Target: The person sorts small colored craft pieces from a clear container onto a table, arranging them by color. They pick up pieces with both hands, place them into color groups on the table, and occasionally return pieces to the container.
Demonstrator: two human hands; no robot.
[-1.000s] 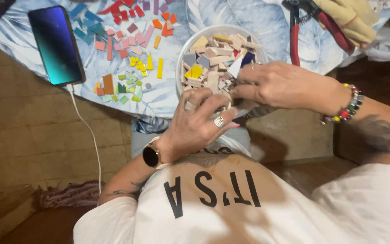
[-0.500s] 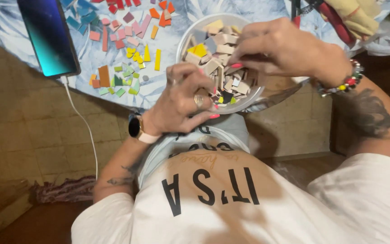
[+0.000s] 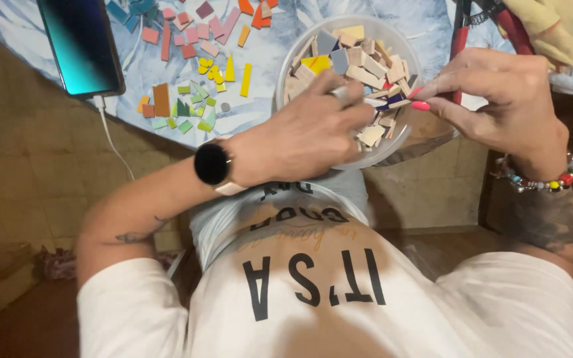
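A white bowl (image 3: 402, 41) heaped with small beige, yellow and blue tile pieces (image 3: 366, 63) overhangs the near edge of the table. My left hand (image 3: 306, 132), with a black watch on the wrist and a ring, lies over the bowl's near rim; its fingers curl in among the pieces and it seems to grip the rim. My right hand (image 3: 499, 99), with pink nails and a bead bracelet, is at the bowl's right side. Its fingertips pinch a small tile piece (image 3: 396, 103) just above the heap.
Sorted coloured tile bits (image 3: 193, 66) lie in groups on the blue patterned tablecloth (image 3: 266, 99) left of the bowl. A phone (image 3: 81, 43) with a white cable (image 3: 111, 142) sits far left. Red-handled pliers (image 3: 462, 33) and a yellow glove (image 3: 545, 26) lie at the top right.
My left hand has come up from under the bowl's near edge and now reaches over the rim into the pieces. My right hand has shifted right and pinches a piece.
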